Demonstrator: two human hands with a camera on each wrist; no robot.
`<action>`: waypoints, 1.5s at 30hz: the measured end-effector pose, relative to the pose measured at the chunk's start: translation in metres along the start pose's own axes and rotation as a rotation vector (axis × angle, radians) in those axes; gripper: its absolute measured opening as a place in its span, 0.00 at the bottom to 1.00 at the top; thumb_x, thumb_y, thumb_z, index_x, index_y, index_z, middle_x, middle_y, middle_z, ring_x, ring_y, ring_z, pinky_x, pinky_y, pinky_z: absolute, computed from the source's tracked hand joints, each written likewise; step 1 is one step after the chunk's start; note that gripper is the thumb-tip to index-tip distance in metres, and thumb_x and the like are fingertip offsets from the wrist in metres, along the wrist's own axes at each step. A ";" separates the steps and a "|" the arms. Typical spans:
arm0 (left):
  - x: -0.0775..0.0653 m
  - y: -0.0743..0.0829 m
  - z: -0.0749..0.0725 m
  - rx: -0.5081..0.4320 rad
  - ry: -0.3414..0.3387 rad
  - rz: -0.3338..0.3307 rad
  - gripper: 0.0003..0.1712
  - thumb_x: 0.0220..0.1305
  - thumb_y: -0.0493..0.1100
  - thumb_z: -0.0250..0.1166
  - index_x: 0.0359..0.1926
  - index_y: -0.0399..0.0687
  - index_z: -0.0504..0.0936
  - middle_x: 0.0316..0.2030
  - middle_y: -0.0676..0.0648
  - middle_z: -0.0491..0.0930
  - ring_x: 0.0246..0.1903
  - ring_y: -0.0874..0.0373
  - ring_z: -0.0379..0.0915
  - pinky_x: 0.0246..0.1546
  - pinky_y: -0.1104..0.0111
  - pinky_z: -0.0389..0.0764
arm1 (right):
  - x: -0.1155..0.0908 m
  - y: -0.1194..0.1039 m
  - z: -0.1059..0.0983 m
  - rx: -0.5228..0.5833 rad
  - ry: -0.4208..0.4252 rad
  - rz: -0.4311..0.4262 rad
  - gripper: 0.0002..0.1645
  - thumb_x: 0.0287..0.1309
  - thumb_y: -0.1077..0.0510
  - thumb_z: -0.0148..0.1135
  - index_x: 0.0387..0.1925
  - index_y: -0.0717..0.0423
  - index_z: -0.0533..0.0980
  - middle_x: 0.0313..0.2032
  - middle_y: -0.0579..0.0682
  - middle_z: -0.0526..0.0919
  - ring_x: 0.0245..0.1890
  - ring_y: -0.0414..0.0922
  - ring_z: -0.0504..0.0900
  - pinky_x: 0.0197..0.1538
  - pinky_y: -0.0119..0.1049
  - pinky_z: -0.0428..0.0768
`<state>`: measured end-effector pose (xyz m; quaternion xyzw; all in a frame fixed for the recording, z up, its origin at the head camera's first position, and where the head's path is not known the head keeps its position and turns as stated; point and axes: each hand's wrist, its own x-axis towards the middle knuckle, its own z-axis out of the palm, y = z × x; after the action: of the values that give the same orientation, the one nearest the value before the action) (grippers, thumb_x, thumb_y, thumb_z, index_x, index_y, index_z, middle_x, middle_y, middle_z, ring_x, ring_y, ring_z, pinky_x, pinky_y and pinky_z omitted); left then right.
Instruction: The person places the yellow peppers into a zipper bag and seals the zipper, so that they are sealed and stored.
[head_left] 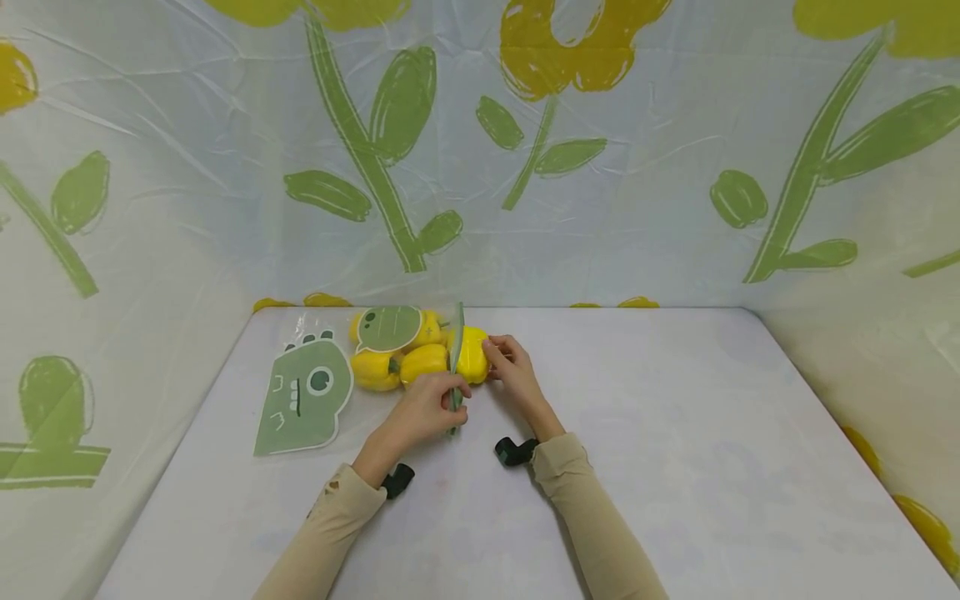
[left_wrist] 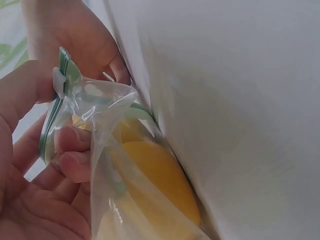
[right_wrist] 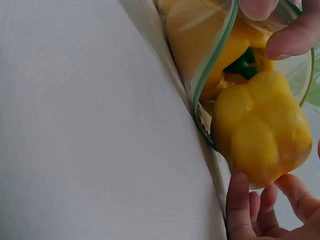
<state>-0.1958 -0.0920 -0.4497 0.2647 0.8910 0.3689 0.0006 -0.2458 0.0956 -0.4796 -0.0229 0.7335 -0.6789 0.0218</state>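
A clear zip bag (head_left: 306, 400) with green cartoon prints lies on its side, its green-edged mouth facing right. Inside rest several yellow bell peppers (head_left: 375, 372), seen through the plastic. My left hand (head_left: 427, 407) pinches the near part of the bag's rim (left_wrist: 50, 127), fingers curled over it. At the mouth, my right hand (head_left: 516, 373) holds another yellow bell pepper (right_wrist: 262, 130) by its right end, thumb and fingertips against it. That pepper's far end is within the opening, close to a green stem (right_wrist: 242, 65) of a pepper inside.
The bag lies on a white table (head_left: 675, 467), toward its back left. A white curtain (head_left: 645, 208) printed with flowers rises behind the table and along both sides. Dark wrist-worn pieces (head_left: 514, 451) sit beside each wrist.
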 end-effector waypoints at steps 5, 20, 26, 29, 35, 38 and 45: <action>0.001 -0.001 0.001 0.009 0.007 0.022 0.10 0.49 0.35 0.72 0.36 0.42 0.84 0.23 0.54 0.71 0.22 0.62 0.65 0.24 0.71 0.70 | 0.000 -0.002 0.000 0.082 0.013 0.039 0.23 0.75 0.52 0.48 0.58 0.66 0.75 0.41 0.61 0.77 0.38 0.56 0.78 0.45 0.46 0.83; 0.002 -0.002 0.001 -0.009 -0.014 0.057 0.09 0.50 0.33 0.70 0.35 0.42 0.84 0.23 0.54 0.71 0.22 0.63 0.65 0.24 0.72 0.69 | 0.002 0.002 0.002 0.218 0.001 0.019 0.23 0.75 0.55 0.48 0.59 0.68 0.75 0.49 0.66 0.76 0.42 0.55 0.75 0.40 0.36 0.81; 0.002 -0.002 -0.001 -0.012 -0.025 0.044 0.10 0.50 0.33 0.71 0.36 0.42 0.84 0.24 0.53 0.71 0.23 0.62 0.65 0.25 0.71 0.69 | 0.002 0.001 0.001 0.233 -0.043 -0.005 0.24 0.75 0.55 0.47 0.60 0.68 0.74 0.55 0.58 0.74 0.50 0.57 0.72 0.45 0.42 0.81; 0.001 -0.002 -0.002 -0.010 -0.024 0.047 0.10 0.50 0.33 0.70 0.36 0.42 0.84 0.24 0.53 0.71 0.24 0.61 0.65 0.25 0.71 0.70 | 0.001 0.001 0.001 0.213 -0.069 -0.020 0.24 0.75 0.55 0.46 0.60 0.68 0.74 0.56 0.57 0.74 0.51 0.58 0.72 0.47 0.45 0.80; 0.001 -0.003 -0.003 -0.013 -0.018 0.054 0.10 0.50 0.33 0.69 0.36 0.42 0.84 0.24 0.53 0.72 0.25 0.61 0.65 0.27 0.71 0.70 | 0.000 0.000 0.002 0.175 -0.117 -0.036 0.25 0.74 0.55 0.43 0.61 0.65 0.75 0.60 0.56 0.75 0.54 0.59 0.71 0.51 0.48 0.78; 0.001 -0.004 -0.003 -0.016 -0.015 0.051 0.10 0.50 0.33 0.69 0.36 0.42 0.84 0.23 0.53 0.71 0.24 0.61 0.65 0.27 0.70 0.69 | 0.001 0.002 0.001 0.162 -0.138 -0.049 0.25 0.75 0.55 0.42 0.60 0.66 0.75 0.61 0.57 0.75 0.55 0.60 0.71 0.51 0.48 0.78; 0.001 -0.005 -0.003 -0.034 -0.006 0.059 0.10 0.49 0.32 0.68 0.36 0.42 0.84 0.20 0.53 0.69 0.23 0.61 0.64 0.27 0.70 0.68 | 0.002 0.006 0.001 0.144 -0.184 -0.081 0.27 0.76 0.54 0.40 0.59 0.68 0.75 0.60 0.61 0.76 0.55 0.63 0.70 0.49 0.46 0.77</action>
<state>-0.1994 -0.0963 -0.4511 0.2919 0.8764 0.3829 -0.0032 -0.2479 0.0954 -0.4854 -0.1128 0.6762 -0.7253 0.0631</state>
